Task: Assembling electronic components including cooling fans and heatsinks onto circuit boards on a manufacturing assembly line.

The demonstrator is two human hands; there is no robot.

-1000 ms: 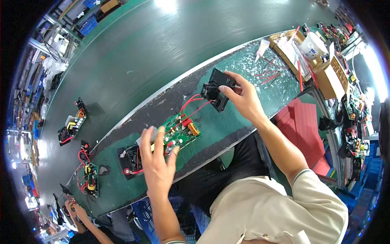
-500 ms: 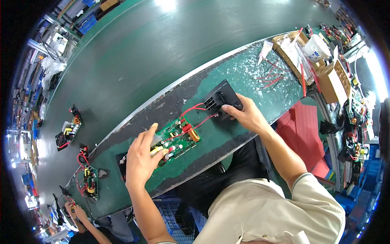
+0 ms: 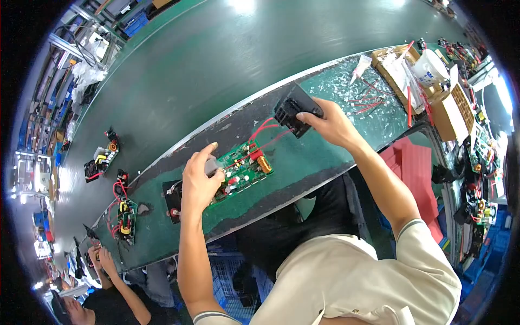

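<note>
My right hand [image 3: 331,123] grips a black end panel [image 3: 297,108] with a moulded black fitting on it, thumb on the near face, fingers hidden behind. The panel is raised and tilted over the bench. Red wires [image 3: 263,128] run from it down to a green circuit board [image 3: 241,172] lying on the bench, crowded with coils, capacitors and other parts. My left hand [image 3: 199,181] is over the board's left part, thumb and forefinger apart on either side of a grey block [image 3: 211,166]. Another black panel [image 3: 172,201] lies at the board's left end, partly behind that hand.
Wired boards [image 3: 127,221] lie at the left, near a co-worker [image 3: 105,262]. At the right are a glue tube [image 3: 361,67], loose red wires [image 3: 371,100], a cardboard box [image 3: 452,116] and a white tub [image 3: 429,67]. Red sheets [image 3: 414,181] hang below the bench edge.
My right hand has lifted and tilted the panel, turning its fitting. My left hand has shifted toward the board's far side, showing more of the grey block. The view has also shifted slightly.
</note>
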